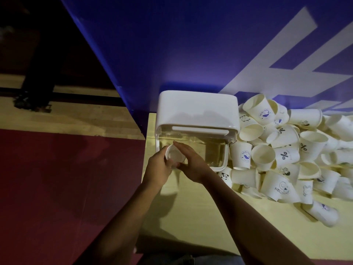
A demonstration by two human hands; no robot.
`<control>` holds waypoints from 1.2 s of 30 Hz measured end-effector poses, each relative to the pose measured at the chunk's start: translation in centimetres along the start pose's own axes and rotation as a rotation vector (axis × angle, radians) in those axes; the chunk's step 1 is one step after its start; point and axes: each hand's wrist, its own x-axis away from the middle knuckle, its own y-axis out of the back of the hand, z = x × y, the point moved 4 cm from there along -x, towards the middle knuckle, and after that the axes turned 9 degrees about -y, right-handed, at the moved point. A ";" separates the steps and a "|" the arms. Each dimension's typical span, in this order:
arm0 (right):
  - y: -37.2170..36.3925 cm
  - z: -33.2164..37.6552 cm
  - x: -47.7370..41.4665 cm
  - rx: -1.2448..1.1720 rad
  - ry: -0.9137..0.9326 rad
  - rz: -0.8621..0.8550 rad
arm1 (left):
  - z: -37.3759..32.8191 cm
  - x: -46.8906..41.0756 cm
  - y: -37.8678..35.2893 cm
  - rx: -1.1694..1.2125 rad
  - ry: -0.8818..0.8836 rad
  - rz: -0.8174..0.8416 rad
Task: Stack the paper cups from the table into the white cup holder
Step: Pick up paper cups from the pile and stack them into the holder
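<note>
A white cup holder (197,109) with a clear front stands at the table's back left corner. Right in front of its lower left part, my left hand (159,165) grips a white paper cup (174,154) whose rim faces me. My right hand (192,163) lies over the cup's right side with its fingers stretched toward the holder, thumb under the cup. A large heap of white paper cups (286,150), many printed with small logos, lies to the right of the holder.
The pale wooden table (193,211) ends at its left edge just beside the holder, above a red floor (57,188). A blue panel with white stripes (191,44) rises behind the holder. One cup (322,213) lies apart near the front right.
</note>
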 end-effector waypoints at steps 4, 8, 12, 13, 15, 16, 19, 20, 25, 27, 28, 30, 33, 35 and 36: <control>0.7 0.5 1.4 0.059 0.015 -0.062 | -0.3 0.6 0.3 -0.092 0.008 -0.090; 3.2 -0.3 6.0 -0.022 0.001 -0.241 | -3.1 3.0 0.3 -0.181 -0.080 -0.276; 6.8 -3.6 11.8 -0.119 -0.076 -0.367 | -8.6 3.5 -4.5 -0.191 -0.256 -0.109; 7.7 -4.5 13.1 -0.156 -0.093 -0.388 | -10.1 3.3 -5.8 -0.193 -0.289 -0.065; 10.0 -6.5 15.6 -0.231 -0.132 -0.425 | -13.8 2.5 -8.6 -0.219 -0.381 -0.022; 11.2 -7.4 16.8 -0.251 -0.145 -0.445 | -15.8 2.1 -9.9 -0.253 -0.423 -0.005; 14.3 -10.7 19.9 -0.300 -0.197 -0.500 | -20.8 0.0 -13.6 -0.379 -0.514 0.052; 15.3 -11.9 20.8 -0.321 -0.216 -0.510 | -22.3 -0.9 -14.6 -0.426 -0.540 0.048; 19.3 -16.8 24.2 -0.364 -0.236 -0.543 | -26.7 -8.1 -14.6 -0.436 -0.345 -0.220; 20.6 -18.4 25.0 -0.380 -0.263 -0.547 | -27.0 -10.4 -13.8 -0.428 -0.131 -0.248; 21.1 -19.1 25.2 -0.385 -0.276 -0.545 | -26.9 -11.1 -13.4 -0.438 -0.053 -0.258; 22.2 -20.3 25.6 -0.391 -0.287 -0.522 | -27.1 -11.8 -13.3 -0.512 0.020 -0.271; 24.1 -21.6 25.9 -0.387 -0.280 -0.511 | -27.2 -12.2 -14.1 -0.634 0.082 -0.220; 25.6 -22.5 26.2 -0.392 -0.278 -0.522 | -27.2 -12.4 -14.7 -0.682 0.125 -0.187; 26.3 -23.0 26.4 -0.395 -0.282 -0.521 | -27.3 -12.6 -14.9 -0.706 0.136 -0.181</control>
